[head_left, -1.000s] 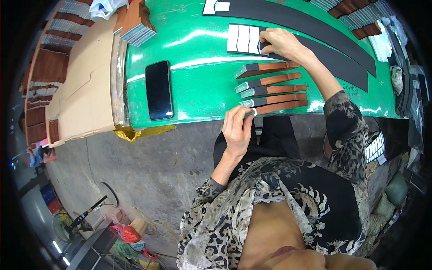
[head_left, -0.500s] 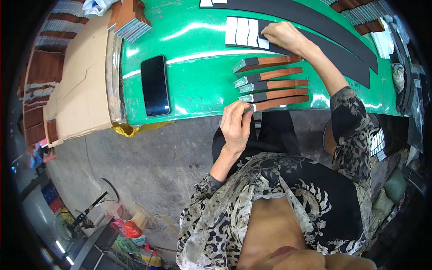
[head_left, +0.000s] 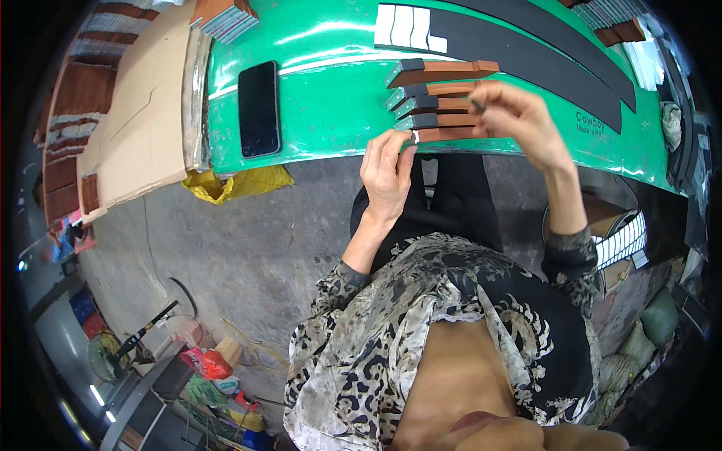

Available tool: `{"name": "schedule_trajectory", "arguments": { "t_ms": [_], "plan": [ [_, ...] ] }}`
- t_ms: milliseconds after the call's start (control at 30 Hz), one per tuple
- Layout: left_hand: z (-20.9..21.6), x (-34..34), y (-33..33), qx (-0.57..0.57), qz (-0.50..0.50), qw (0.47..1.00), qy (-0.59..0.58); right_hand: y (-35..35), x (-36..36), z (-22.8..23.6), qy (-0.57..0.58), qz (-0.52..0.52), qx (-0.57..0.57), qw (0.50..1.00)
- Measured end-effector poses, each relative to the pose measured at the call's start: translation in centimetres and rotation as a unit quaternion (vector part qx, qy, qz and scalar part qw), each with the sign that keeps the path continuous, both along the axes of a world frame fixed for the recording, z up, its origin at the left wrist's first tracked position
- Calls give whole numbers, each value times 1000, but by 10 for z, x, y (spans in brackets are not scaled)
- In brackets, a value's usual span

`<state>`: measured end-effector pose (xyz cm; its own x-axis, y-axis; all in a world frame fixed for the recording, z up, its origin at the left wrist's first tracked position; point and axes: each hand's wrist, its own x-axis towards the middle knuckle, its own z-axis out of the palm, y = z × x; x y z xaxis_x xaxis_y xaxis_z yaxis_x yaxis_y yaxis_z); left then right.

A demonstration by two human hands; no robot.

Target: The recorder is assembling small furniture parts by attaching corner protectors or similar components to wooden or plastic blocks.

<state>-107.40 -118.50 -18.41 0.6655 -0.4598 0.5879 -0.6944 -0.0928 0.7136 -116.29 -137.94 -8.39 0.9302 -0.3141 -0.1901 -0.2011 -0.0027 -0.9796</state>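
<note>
My left hand (head_left: pixel 385 174) pinches the left end of the nearest reddish-brown bar (head_left: pixel 447 134) at the green table's front edge. Over the right part of the bars, my right hand (head_left: pixel 526 124) holds a small black pad (head_left: pixel 478 107) between thumb and fingertips. Several similar brown bars lie in a row beyond the nearest one, such as the farthest bar (head_left: pixel 451 71), each with a dark piece around its left end. Behind them lies a long black strip (head_left: pixel 519 81) with a white backing sheet (head_left: pixel 406 28) bared at its left end.
A black phone (head_left: pixel 259 109) lies left of the bars on the green table (head_left: pixel 323 98). Flattened cardboard (head_left: pixel 143 113) covers the left side, with a stack of brown pieces (head_left: pixel 224 20) at its back. A yellow bag (head_left: pixel 237 186) hangs below the table edge.
My right hand has come from the black strip's white backing toward me, now with a small black pad in its fingers. My left hand stays at the nearest bar's end. The view has shifted slightly.
</note>
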Motion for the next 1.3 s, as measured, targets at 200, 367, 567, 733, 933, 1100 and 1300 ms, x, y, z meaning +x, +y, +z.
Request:
{"name": "schedule_trajectory", "arguments": {
  "t_ms": [200, 367, 567, 733, 933, 1100, 1300],
  "plan": [
    [4, -6, 1, -1, -3, 1000, 6, 51, -7, -22, -140, -34, -395, 907],
    [0, -7, 3, 4, -4, 1000, 8, 60, -2, -31, -164, -62, -478, 861],
    [-1, -4, 1, 5, -2, 1000, 21, 66, 1, -29, -120, -68, -480, 866],
    [-1, -3, 1, 4, -3, 1000, 17, 67, 2, -28, -106, -57, -508, 853],
    [-1, -3, 0, 6, 0, 1000, 19, 67, 4, -27, -110, -51, -514, 849],
    [-1, -3, 0, 8, 4, 1000, 18, 66, 5, -26, -115, -47, -520, 845],
    [-1, -3, 0, 4, -4, 1000, 3, 66, 6, -26, -110, -45, -519, 847]
  ]
}}
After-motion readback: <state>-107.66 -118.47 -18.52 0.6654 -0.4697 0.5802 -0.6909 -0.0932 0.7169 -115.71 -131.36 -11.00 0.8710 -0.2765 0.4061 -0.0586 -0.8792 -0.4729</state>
